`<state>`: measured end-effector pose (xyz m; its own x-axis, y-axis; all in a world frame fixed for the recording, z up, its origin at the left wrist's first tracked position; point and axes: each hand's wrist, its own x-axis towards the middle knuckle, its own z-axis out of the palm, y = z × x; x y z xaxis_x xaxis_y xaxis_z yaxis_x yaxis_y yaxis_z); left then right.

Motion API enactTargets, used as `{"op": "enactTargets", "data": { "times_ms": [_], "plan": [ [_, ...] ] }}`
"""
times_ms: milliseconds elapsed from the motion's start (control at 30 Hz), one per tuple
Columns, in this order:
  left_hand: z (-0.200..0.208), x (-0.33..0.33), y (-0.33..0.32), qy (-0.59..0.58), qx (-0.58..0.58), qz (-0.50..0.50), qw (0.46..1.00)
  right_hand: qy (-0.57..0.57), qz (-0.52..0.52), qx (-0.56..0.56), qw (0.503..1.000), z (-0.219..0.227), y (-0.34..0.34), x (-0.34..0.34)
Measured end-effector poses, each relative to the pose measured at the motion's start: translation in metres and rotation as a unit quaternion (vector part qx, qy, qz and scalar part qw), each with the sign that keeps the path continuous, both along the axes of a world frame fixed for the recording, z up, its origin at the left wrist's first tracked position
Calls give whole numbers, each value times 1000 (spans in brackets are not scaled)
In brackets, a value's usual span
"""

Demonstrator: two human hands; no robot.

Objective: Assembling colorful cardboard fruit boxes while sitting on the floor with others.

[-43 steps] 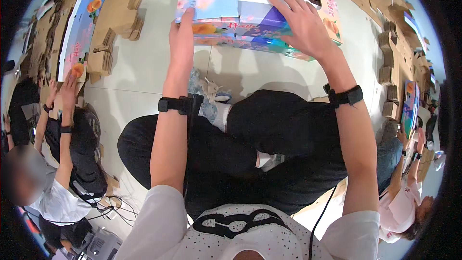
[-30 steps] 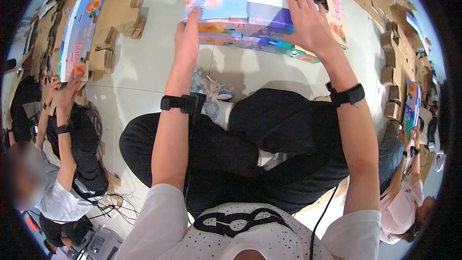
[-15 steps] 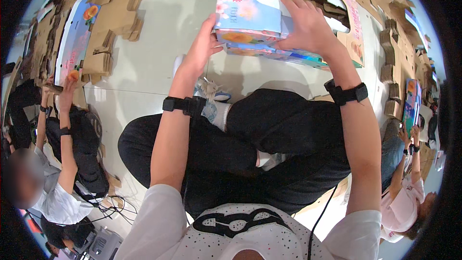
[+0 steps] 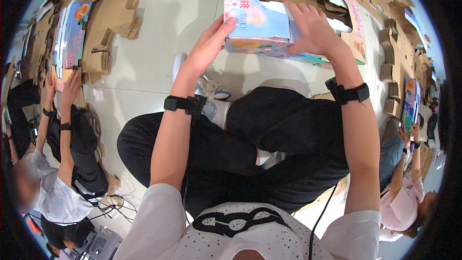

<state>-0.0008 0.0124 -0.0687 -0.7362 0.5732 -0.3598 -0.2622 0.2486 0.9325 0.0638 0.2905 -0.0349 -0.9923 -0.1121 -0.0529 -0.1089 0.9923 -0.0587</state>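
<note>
A printed cardboard fruit box [image 4: 266,19], light blue with pink blossoms and a peach picture, is partly folded on the floor ahead of me. Its top has a wide opening with bare brown cardboard inside. My left hand [image 4: 208,47] grips the left near corner, thumb on the top panel's edge and fingers against the side. Across the near edge by the opening, my right hand [image 4: 315,31] holds the box with its fingers over the panel and thumb low on the front. Its right-hand end flap [image 4: 355,29] stands up, brown at the rim. Black bands circle both my wrists.
Flattened brown cardboard stacks [image 4: 103,53] lie to the left, with more stacks [image 4: 391,62] to the right. At the left, a person holds a similar printed box [image 4: 72,36]; another person at the right handles one [image 4: 410,101]. Black cables [image 4: 113,204] trail at lower left.
The box's left part has shifted slightly right and down. My left hand followed it, its thumb now over the top edge. The person at the left has tilted their box.
</note>
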Motion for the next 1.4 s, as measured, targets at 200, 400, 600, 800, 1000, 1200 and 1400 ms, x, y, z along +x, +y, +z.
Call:
{"op": "enactTargets", "data": {
  "times_ms": [200,400,600,800,1000,1200,1400],
  "plan": [
    [-20,-4,-3,-2,31,28,999,31,0,3,1000,1,-4,-4],
    [-20,-3,-3,7,24,18,1000,92,3,-13,996,-1,0,-10],
    [-22,-5,-5,23,8,8,1000,35,-21,12,999,1,-4,-8],
    [-27,-5,-4,6,10,5,1000,-21,-38,21,999,1,-6,-10],
    [-16,-2,-5,-6,0,-7,1000,-75,-48,11,996,13,-7,-6],
    [-14,2,1,3,20,3,1000,15,-25,-26,999,13,2,-1],
    [-24,-3,-1,-7,46,60,997,87,-80,-160,980,31,4,-13]
  ]
}}
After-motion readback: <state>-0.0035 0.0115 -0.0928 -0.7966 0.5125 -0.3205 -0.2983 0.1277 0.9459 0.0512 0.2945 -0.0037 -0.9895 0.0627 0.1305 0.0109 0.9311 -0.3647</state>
